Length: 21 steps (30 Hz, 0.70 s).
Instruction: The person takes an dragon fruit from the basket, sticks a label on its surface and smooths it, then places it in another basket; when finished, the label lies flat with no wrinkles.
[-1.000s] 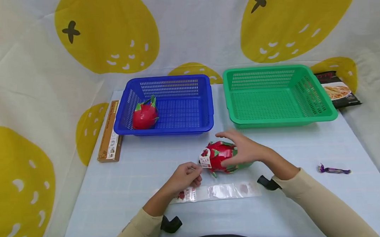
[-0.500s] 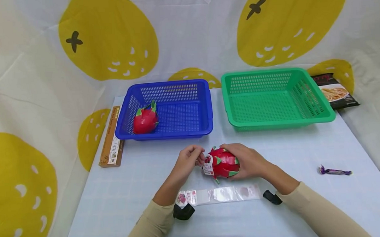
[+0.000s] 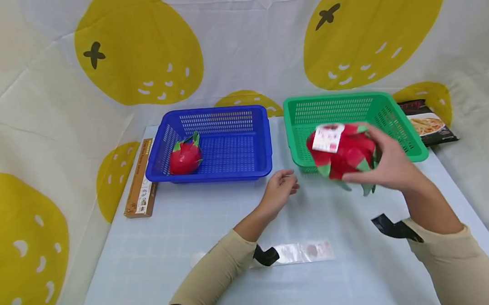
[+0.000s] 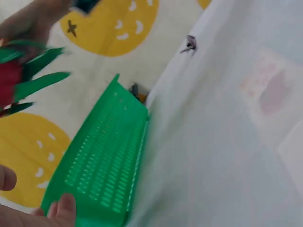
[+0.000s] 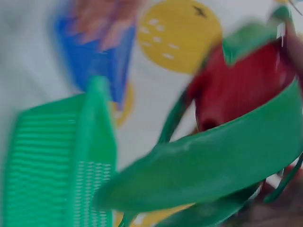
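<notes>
In the head view my right hand (image 3: pixel 392 159) grips a red dragon fruit (image 3: pixel 347 155) with green scales and a white label. The fruit is lifted and overlaps the front rim of the green basket (image 3: pixel 295 155). Its long green leaves fill much of the right wrist view, which is blurred. My left hand (image 3: pixel 276 192), fingers loosely bent and holding nothing, hovers over the table just in front of the gap between the baskets. A second dragon fruit (image 3: pixel 185 156) sits at the left inside the blue basket (image 3: pixel 212 175).
A strip of clear labels (image 3: pixel 302 252) lies near the table's front, partly behind my left forearm. At far left is a brown box (image 3: pixel 141 184). A black food packet (image 3: pixel 431 124) lies right of the green basket. The left wrist view shows a purple-wrapped candy (image 4: pixel 190 43).
My right hand has lifted the labelled dragon fruit from the table and carried it right and back to the green basket. My left hand has moved away from the label, rightward and farther back.
</notes>
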Available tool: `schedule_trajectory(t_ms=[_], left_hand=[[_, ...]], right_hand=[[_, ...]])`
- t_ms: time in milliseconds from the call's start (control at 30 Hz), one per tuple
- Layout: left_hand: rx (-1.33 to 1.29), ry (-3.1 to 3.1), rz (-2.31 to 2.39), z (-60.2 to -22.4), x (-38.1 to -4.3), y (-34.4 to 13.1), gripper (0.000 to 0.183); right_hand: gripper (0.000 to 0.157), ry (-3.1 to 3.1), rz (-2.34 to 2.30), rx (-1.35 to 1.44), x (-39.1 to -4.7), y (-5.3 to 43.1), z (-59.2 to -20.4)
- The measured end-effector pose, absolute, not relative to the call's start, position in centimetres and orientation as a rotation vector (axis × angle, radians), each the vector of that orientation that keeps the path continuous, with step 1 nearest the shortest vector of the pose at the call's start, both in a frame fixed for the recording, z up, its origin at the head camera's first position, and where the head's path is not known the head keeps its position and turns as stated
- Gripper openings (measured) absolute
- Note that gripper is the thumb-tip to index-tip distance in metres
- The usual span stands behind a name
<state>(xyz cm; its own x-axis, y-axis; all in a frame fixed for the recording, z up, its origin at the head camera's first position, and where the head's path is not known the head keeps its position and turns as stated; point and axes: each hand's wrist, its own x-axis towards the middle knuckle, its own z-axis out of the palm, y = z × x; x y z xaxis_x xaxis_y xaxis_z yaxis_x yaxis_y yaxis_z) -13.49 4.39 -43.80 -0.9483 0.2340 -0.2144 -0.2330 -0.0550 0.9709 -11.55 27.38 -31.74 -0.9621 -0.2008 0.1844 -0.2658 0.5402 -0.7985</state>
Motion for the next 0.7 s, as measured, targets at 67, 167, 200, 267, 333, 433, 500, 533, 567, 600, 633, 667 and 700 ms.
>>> schedule_trajectory(t_ms=[67, 167, 200, 267, 333, 433, 500, 533, 567, 600, 633, 667, 700], left_hand=[[-0.094, 1.933, 2.062, -44.0, -14.3, 5.6, 0.045], [-0.196, 1.954, 2.069, -44.3, -15.6, 7.0, 0.053], [-0.21, 1.952, 2.085, -44.5, -16.0, 7.4, 0.054], [-0.225, 1.929, 2.13, -44.8, -16.6, 7.9, 0.052], [-0.215, 1.908, 2.176, -45.1, -17.0, 8.4, 0.048], [-0.212, 1.881, 2.213, -45.2, -17.2, 8.8, 0.043], [-0.208, 1.879, 2.214, -45.1, -17.2, 8.9, 0.042], [-0.208, 1.878, 2.21, -45.1, -17.2, 9.0, 0.042], [-0.209, 1.878, 2.203, -45.1, -17.2, 9.0, 0.043], [-0.21, 1.88, 2.196, -45.1, -17.2, 9.0, 0.043], [-0.207, 1.885, 2.189, -45.1, -17.2, 9.0, 0.043], [-0.206, 1.888, 2.178, -45.1, -17.2, 8.9, 0.043], [-0.203, 1.89, 2.166, -45.1, -17.1, 8.9, 0.043]], right_hand=[[0.084, -2.578, 1.572, 0.198, -13.5, 27.1, -30.4], [0.08, -2.35, 1.925, -0.122, -16.9, 26.3, -29.2], [0.081, -2.277, 2.028, -0.216, -18.2, 26.0, -29.1], [0.087, -2.172, 2.189, -0.394, -20.4, 25.4, -29.2], [0.096, -2.18, 2.238, -0.574, -22.4, 24.9, -29.8], [0.106, -2.326, 2.162, -0.764, -24.6, 24.5, -31.3], [0.109, -2.433, 2.077, -0.849, -25.6, 24.3, -32.4], [0.11, -2.487, 2.038, -0.871, -26.0, 24.2, -32.9], [0.11, -2.552, 1.991, -0.882, -26.4, 24.1, -33.4], [0.109, -2.612, 1.948, -0.886, -26.6, 24.0, -33.8], [0.109, -2.677, 1.898, -0.886, -26.8, 23.9, -34.2], [0.107, -2.742, 1.846, -0.88, -27.0, 23.8, -34.4], [0.105, -2.806, 1.782, -0.871, -27.1, 23.7, -34.7]])
